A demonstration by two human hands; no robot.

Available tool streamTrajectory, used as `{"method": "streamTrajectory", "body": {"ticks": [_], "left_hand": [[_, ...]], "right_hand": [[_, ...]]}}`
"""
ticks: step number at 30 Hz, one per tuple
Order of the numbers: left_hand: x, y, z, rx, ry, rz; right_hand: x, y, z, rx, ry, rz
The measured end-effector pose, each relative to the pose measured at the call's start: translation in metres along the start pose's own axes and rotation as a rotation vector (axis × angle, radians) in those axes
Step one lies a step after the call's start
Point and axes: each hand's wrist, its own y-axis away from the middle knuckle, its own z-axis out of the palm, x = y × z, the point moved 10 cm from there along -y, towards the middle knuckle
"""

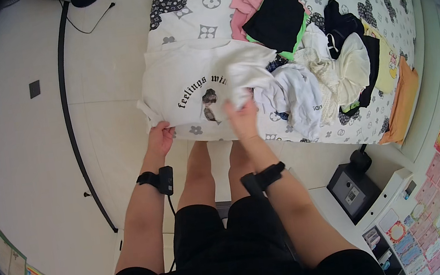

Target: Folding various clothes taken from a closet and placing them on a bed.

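A white printed T-shirt (185,67) lies on the near left corner of the bed, its neckline away from me. My left hand (162,139) pinches the shirt's lower left edge near a sleeve. My right hand (242,115) is blurred and grips the shirt's right part, which is folded over the printed front and hides some of the lettering. To the right lies a heap of clothes: a white garment (301,89), a cream garment (353,70) and dark clothes (340,25). Beyond the shirt, a black garment (277,17) rests on a pink one (248,0).
The patterned bedsheet (208,30) covers the bed. An orange cloth (400,101) and a yellow garment (385,61) lie at its right end. A small safe (352,193) stands on the floor side at the lower right, by a white cabinet (393,185). A cable (93,29) lies at the upper left.
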Motion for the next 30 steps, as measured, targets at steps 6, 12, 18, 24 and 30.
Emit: {"method": "streamTrajectory", "body": {"ticks": [6,12,18,24,30], "left_hand": [[-0.017,0.011,0.022,-0.082,-0.023,-0.037],[0.003,0.025,0.032,-0.119,0.158,-0.077],[0.004,0.009,0.026,-0.057,-0.057,-0.1],[-0.002,0.023,0.013,-0.051,-0.134,-0.163],[0.027,0.079,0.073,-0.027,-1.001,0.438]], "right_hand": [[-0.011,0.056,0.142,-0.51,0.659,-0.586],[0.041,0.004,0.052,0.13,0.559,-0.054],[0.091,-0.004,0.092,-0.216,-0.091,0.319],[0.072,0.025,0.069,-0.156,-0.368,0.493],[0.044,0.044,0.041,-0.122,-0.318,0.458]]}}
